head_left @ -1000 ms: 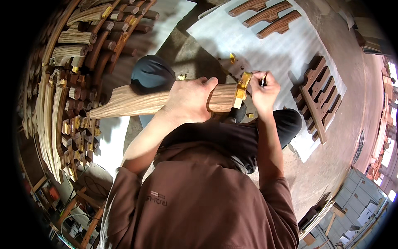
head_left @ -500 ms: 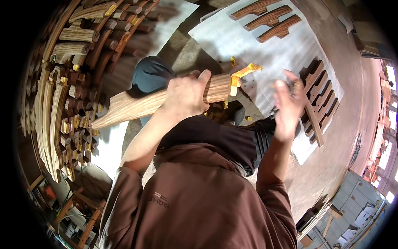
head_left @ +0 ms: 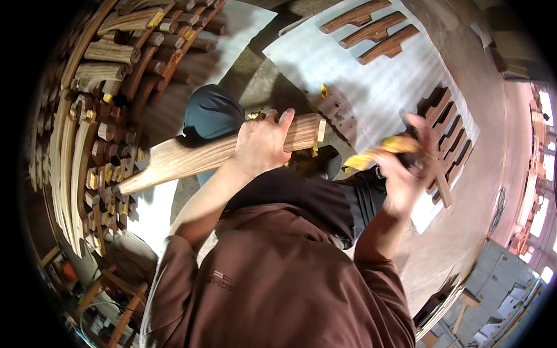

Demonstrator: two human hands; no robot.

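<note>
My left hand [head_left: 261,140] is wrapped round a long, light brown wooden piece [head_left: 200,152] with visible grain, held slantwise over my lap. A notch is cut near its far-left end, and a small pale tenon [head_left: 321,130] sticks out of its right end. My right hand [head_left: 403,177] is off to the right, smeared by motion, with a crumpled strip of yellow tape [head_left: 377,152] between its fingers. The strip is apart from the wood. A small yellow scrap [head_left: 315,149] hangs just under the wood's right end.
Stacked wooden parts [head_left: 75,168], some with yellow tape on their ends, rise close on my left. Three dark brown shaped pieces [head_left: 374,32] lie on a white sheet [head_left: 301,52] ahead. More notched pieces [head_left: 444,136] lie at its right edge. Grey cabinets [head_left: 499,290] stand at lower right.
The yellow tape has come off the wood's right end and moved right with my right hand. My left hand keeps its grip; the wood has shifted slightly left.
</note>
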